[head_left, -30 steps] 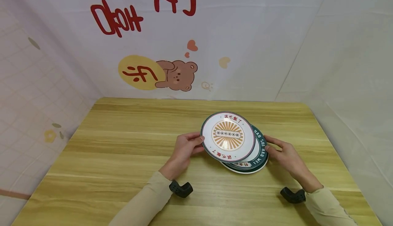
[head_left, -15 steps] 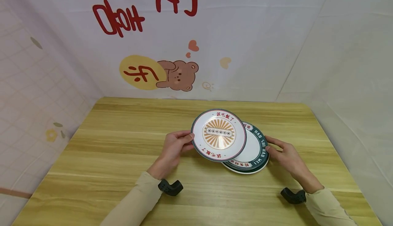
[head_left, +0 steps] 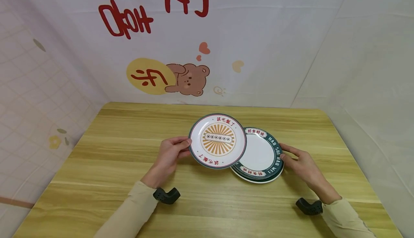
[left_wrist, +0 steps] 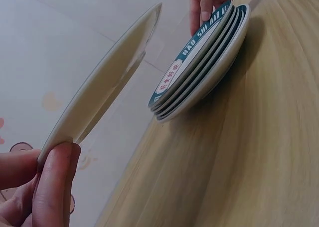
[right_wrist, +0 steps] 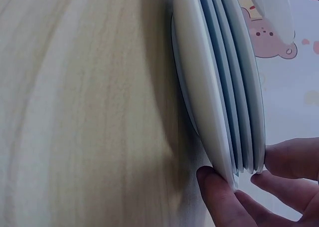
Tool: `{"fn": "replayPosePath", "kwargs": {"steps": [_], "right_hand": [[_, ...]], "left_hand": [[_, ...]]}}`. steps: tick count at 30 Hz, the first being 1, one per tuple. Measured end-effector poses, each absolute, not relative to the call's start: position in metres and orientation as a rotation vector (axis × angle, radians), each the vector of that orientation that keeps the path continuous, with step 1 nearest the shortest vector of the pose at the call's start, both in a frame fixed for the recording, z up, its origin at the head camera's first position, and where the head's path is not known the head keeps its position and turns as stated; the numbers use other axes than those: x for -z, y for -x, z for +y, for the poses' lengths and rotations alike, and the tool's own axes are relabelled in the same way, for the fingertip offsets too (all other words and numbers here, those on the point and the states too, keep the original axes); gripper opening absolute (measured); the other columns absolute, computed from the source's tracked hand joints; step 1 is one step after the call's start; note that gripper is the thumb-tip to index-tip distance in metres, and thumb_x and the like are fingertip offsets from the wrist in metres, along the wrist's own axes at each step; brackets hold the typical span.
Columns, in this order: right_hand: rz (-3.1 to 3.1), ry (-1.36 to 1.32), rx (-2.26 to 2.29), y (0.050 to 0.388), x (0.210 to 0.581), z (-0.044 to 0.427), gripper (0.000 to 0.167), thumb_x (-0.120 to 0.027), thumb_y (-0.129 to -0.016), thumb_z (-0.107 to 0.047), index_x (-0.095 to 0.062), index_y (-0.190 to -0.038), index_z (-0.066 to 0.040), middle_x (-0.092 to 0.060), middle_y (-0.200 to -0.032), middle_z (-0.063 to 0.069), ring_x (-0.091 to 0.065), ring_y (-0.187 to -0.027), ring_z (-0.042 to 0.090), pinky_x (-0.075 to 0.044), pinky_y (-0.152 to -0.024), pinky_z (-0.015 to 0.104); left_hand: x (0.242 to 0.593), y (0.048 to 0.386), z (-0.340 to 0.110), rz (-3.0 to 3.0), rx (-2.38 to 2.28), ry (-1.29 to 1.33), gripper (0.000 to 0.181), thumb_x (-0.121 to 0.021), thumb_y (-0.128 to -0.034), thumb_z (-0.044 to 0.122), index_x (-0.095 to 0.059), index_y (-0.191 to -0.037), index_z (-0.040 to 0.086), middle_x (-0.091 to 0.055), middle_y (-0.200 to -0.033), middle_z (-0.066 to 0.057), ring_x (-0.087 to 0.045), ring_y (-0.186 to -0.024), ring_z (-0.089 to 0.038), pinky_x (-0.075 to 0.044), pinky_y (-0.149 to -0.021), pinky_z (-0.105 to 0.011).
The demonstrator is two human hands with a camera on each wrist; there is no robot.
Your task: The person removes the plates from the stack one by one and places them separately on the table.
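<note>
My left hand (head_left: 167,156) pinches the left rim of a white plate (head_left: 217,141) printed with an orange sunburst and red characters. In the left wrist view the plate's pale underside (left_wrist: 107,82) shows, and it is held up clear of the stack. To its right rests a stack of plates (head_left: 258,153) with dark green rims and white centres. In the head view the raised plate overlaps the stack's left side. My right hand (head_left: 303,165) grips the stack's right rim; the right wrist view shows fingers (right_wrist: 222,199) beneath the lowest plate and others at the upper edge.
The stack stands on a wood-grain table (head_left: 207,205). Behind the table hangs a white backdrop (head_left: 268,40) with red characters and a cartoon bear (head_left: 191,80). Pale cloth walls (head_left: 372,87) close in the sides. A black curved device sits at each wrist.
My left hand has drawn the sunburst plate leftward off the stack, uncovering more of the green-rimmed plate beneath. My right hand has stayed at the stack's rim.
</note>
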State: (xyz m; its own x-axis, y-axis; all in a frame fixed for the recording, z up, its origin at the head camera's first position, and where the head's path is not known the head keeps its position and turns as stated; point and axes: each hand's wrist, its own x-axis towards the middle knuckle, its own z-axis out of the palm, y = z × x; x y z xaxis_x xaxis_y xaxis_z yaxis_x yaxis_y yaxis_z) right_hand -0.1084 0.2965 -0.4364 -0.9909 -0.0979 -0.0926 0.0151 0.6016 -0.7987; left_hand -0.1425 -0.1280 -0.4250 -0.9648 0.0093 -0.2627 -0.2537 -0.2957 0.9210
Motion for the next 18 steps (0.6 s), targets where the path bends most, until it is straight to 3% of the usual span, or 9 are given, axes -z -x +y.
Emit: {"fn": "replayPosePath", "kwargs": {"steps": [10,18], "right_hand": [[2.682,0.071,1.352,0.108,0.435,0.296,0.053,-0.059,-0.107,-0.023,-0.048,-0.151,0.003,-0.049,-0.150,0.031,-0.052,-0.132,0.042,-0.043,-0.084,0.004],[2.688,0.073,1.333,0.109,0.435,0.298,0.052,-0.058,-0.108,-0.023,-0.047,-0.152,0.003,-0.047,-0.151,0.031,-0.050,-0.135,0.044,-0.041,-0.085,0.003]], "left_hand": [[0.422,0.144,-0.165,1.728,-2.423,0.378,0.022,-0.065,-0.0990,-0.003,-0.064,-0.118,-0.013,-0.073,-0.087,-0.006,-0.073,-0.072,-0.011,-0.062,-0.069,-0.022],[0.419,0.143,-0.192,1.705,-2.458,0.430,0.010,-0.066,-0.0991,-0.002,-0.075,-0.097,0.002,-0.073,-0.087,-0.005,-0.074,-0.074,-0.012,-0.063,-0.072,-0.023]]}}
